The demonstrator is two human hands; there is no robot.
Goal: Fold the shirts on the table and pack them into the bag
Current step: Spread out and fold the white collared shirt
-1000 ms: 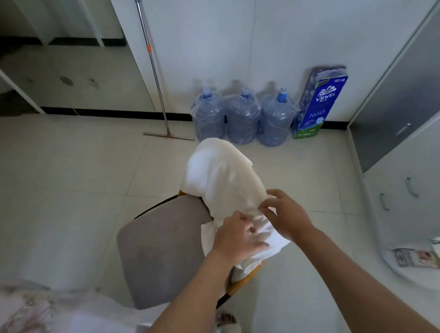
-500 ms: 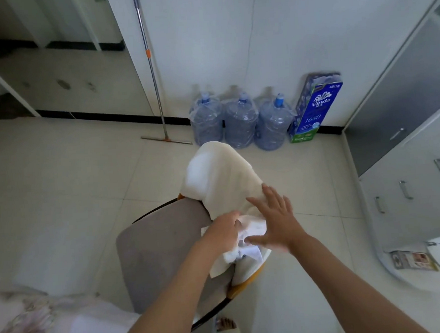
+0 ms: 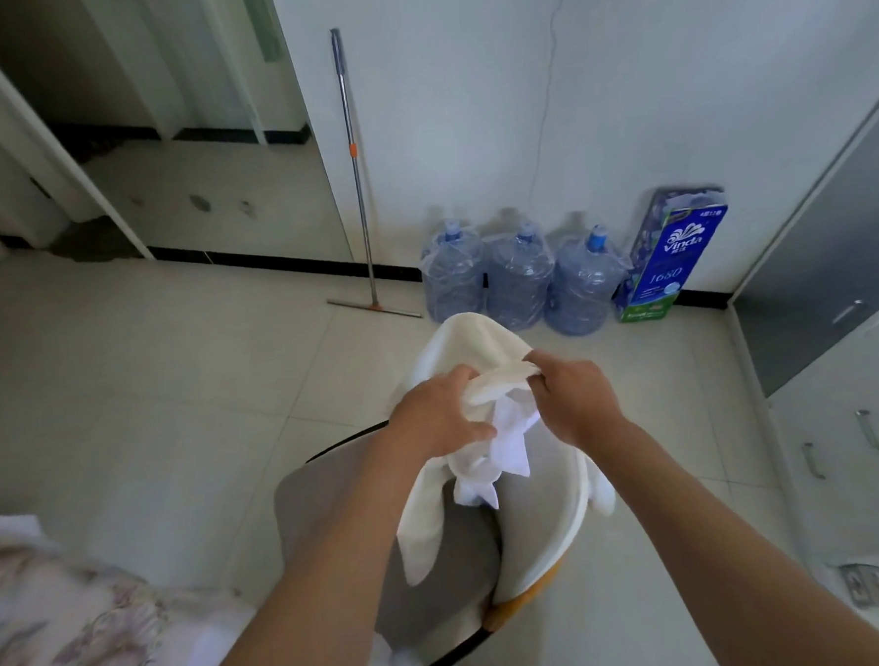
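Daylit room, white wall (image 3: pixel 464 99) and pale tiled floor (image 3: pixel 147 376).
Three water bottles (image 3: pixel 519 276), a tissue pack (image 3: pixel 672 262) and a squeegee (image 3: pixel 357 183) line the far wall; grey cabinets (image 3: pixel 829 267) right, grey chair (image 3: pixel 315 515) near, doorway (image 3: pixel 185 168) far left.

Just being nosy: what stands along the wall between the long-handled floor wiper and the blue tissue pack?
Three large clear water jugs with blue caps stand there in a row, shown in the head view.
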